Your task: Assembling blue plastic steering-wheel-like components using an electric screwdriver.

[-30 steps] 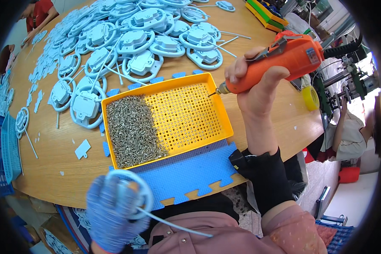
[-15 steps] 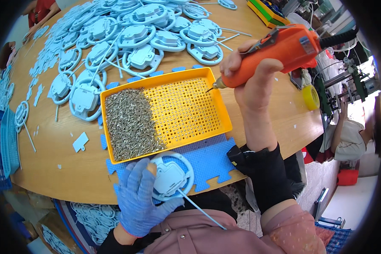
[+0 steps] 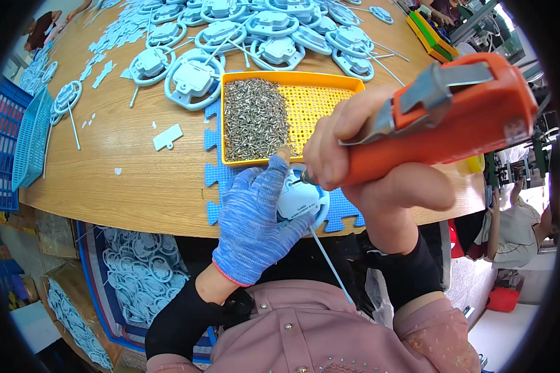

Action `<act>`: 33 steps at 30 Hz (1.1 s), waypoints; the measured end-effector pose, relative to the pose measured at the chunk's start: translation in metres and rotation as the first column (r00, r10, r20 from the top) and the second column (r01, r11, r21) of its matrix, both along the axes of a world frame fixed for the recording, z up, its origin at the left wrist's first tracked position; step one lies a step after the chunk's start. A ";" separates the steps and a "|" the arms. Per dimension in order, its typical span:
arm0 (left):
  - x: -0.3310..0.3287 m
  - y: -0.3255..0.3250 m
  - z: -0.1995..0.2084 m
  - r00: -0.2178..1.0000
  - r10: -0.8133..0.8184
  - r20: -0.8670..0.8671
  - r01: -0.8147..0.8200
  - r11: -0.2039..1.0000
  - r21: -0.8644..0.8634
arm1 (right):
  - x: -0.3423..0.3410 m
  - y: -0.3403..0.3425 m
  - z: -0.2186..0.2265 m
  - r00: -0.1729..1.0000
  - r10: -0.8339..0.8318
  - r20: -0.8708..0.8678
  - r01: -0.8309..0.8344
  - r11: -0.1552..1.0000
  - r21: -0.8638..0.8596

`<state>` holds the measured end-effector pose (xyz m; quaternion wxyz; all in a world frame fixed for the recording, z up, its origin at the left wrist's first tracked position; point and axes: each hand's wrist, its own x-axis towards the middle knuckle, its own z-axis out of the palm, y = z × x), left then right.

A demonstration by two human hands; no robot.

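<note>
I have the gloved left hand [image 3: 252,214] gripping the light-blue ring-shaped housing [image 3: 298,202] by its left side, thumb across the lower part, bare fingertip just by the tray's near edge. The housing sits over the interlocking blue foam mat [image 3: 342,214] at the near side of the yellow tray [image 3: 326,81], its thin stem slanting down toward the shirt. My view puts the right hand [image 3: 382,202] closed firmly round the orange electric screwdriver [image 3: 442,133], bit pointing at the housing's flat centre; I cannot tell whether a screw is under it.

In the yellow tray, loose silvery screws [image 3: 255,118] heap the left part, while a perforated yellow plate [image 3: 308,115] fills the right, partly hidden behind the right hand. I also see a striped-sided bin [image 3: 99,267] below the wooden table [image 3: 168,193], packed with light-blue ring pieces [image 3: 143,273], and a cardboard box [image 3: 56,273] beside it holding more light-blue pieces. At far left, a light-blue slotted basket [image 3: 32,146] stands against dark-blue crates [image 3: 0,143]. Across the table, finished-looking housings [image 3: 280,46] lie piled beyond the tray.
</note>
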<state>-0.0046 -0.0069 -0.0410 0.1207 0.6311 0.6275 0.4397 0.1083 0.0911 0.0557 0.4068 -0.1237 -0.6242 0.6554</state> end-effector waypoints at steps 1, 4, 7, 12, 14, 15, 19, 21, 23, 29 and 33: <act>0.000 -0.002 0.000 1.000 0.004 0.019 -0.004 1.000 -0.010 | -0.002 0.000 -0.002 1.000 0.004 0.014 -0.004 1.000 -0.003; 0.000 -0.005 0.002 0.999 0.018 0.039 -0.018 1.000 -0.017 | -0.004 -0.002 -0.006 0.999 0.026 0.045 -0.025 1.000 -0.006; 0.000 -0.004 0.003 0.999 0.023 0.049 -0.023 1.000 -0.003 | -0.002 -0.004 -0.008 0.996 0.043 0.074 -0.043 0.999 -0.004; 0.005 0.005 -0.005 0.988 0.041 0.146 -0.048 0.998 0.049 | -0.004 0.000 -0.011 0.993 0.076 0.094 -0.077 0.997 -0.001; 0.005 0.007 -0.005 0.985 0.041 0.170 -0.041 0.999 -0.002 | -0.009 0.002 -0.015 0.993 0.087 0.080 -0.087 0.996 -0.005; 0.006 0.008 0.002 0.985 0.061 0.159 -0.061 0.998 -0.004 | -0.013 0.003 -0.017 0.993 0.104 0.062 -0.104 0.995 -0.007; 0.010 -0.003 0.010 0.981 0.188 0.038 -0.189 0.981 0.036 | -0.016 0.016 -0.030 0.982 0.161 -0.103 -0.160 0.987 0.019; 0.015 -0.014 0.011 0.986 0.155 0.069 -0.149 0.986 -0.079 | 0.005 0.022 -0.014 0.997 0.081 0.011 -0.081 0.992 0.100; -0.002 -0.052 0.017 0.920 0.335 -0.203 -0.312 0.940 0.138 | 0.028 0.032 -0.005 0.986 0.090 -0.141 -0.079 0.994 0.082; -0.132 -0.264 -0.003 0.749 0.508 -0.425 -0.662 0.591 -0.461 | 0.039 0.046 -0.004 0.986 0.124 -0.111 -0.108 0.984 0.139; -0.163 -0.335 -0.141 0.629 0.491 -0.602 -0.775 0.338 -0.534 | 0.016 0.033 -0.009 0.990 0.127 -0.057 -0.116 0.981 0.153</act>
